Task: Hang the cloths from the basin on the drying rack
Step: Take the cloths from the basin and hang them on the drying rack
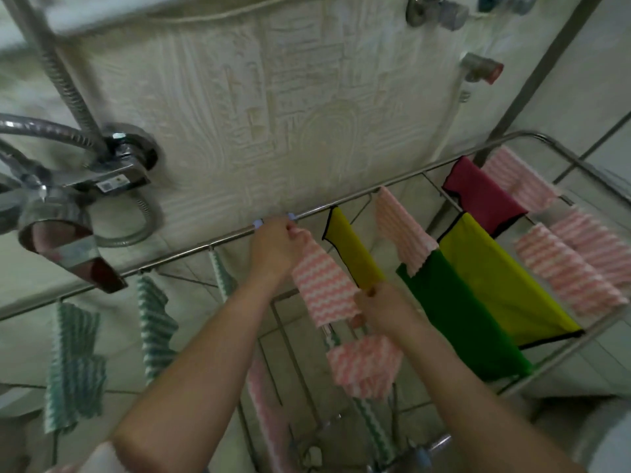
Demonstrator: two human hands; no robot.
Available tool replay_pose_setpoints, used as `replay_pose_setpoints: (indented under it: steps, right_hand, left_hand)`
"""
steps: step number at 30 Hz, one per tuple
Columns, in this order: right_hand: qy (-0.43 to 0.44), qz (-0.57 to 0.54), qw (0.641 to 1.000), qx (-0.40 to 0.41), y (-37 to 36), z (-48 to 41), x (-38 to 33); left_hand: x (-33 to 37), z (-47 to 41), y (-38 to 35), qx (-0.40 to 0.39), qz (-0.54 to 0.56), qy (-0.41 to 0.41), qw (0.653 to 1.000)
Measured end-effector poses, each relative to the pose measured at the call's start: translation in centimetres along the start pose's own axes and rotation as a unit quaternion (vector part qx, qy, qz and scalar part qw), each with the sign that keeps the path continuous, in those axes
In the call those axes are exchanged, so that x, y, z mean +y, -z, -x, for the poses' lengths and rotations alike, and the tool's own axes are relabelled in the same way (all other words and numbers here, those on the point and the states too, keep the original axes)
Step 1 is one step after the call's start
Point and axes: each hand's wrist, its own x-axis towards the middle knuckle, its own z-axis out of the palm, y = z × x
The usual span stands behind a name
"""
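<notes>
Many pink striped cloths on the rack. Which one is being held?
The pink cloth left of the narrow yellow cloth: the left hand pinches its top at the far rail, the right hand holds its lower corner. Other pink ones hang untouched.

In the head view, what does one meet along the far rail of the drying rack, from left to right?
green striped cloth, second green striped cloth, narrow green striped cloth, left hand pinching a pink zigzag cloth, yellow cloth, hanging pink cloth, magenta cloth, last pink cloth
</notes>
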Motion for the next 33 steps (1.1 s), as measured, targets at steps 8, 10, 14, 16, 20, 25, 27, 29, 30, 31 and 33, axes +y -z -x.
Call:
replay_pose_setpoints:
  steps: [8,10,14,16,20,25,27,29,30,31,33]
  right_hand:
    - [0.021,0.143,0.984,0.101,-1.7,-3.5,0.2]
    - [0.035,0.197,0.973,0.115,-1.8,-3.3,-0.3]
    - [0.079,0.159,0.983,0.042,-2.0,-2.8,-1.2]
    - [0.086,0.124,0.988,-0.016,-2.5,-2.9,-1.6]
    - [0.072,0.180,0.980,-0.040,-3.4,-2.9,-2.0]
    - [0.061,0.205,0.977,0.016,-4.2,-2.8,-2.0]
    - [0.064,0.204,0.976,0.029,-4.6,-2.7,-2.1]
    - [0.075,0.213,0.973,0.039,-4.8,-2.5,-2.3]
    - [0.080,0.217,0.972,0.044,-4.8,-2.4,-2.4]
    - [0.083,0.218,0.971,0.046,-4.8,-2.3,-2.5]
    - [0.082,0.200,0.976,0.038,-4.6,-2.2,-2.4]
  left_hand:
    - [-0.5,-3.0,-3.1,-0.038,-0.090,-0.091,0.991]
    - [-0.8,-2.6,-2.5,-0.003,-0.034,-0.095,0.995]
    - [-2.2,-0.2,-0.7,0.054,-0.015,-0.067,0.996]
    - [-3.6,1.1,-0.8,0.013,-0.040,-0.098,0.994]
    - [-5.3,2.9,-1.7,-0.108,-0.012,-0.156,0.982]
    - [-5.8,2.2,-1.8,-0.174,-0.076,-0.101,0.977]
    - [-5.7,1.6,-1.6,-0.182,-0.107,-0.106,0.972]
    - [-5.6,1.2,-1.5,-0.188,-0.134,-0.112,0.967]
    - [-5.5,1.1,-1.4,-0.190,-0.141,-0.111,0.965]
    - [-5.4,1.0,-1.4,-0.189,-0.142,-0.111,0.965]
    - [-5.3,1.2,-1.3,-0.174,-0.128,-0.110,0.970]
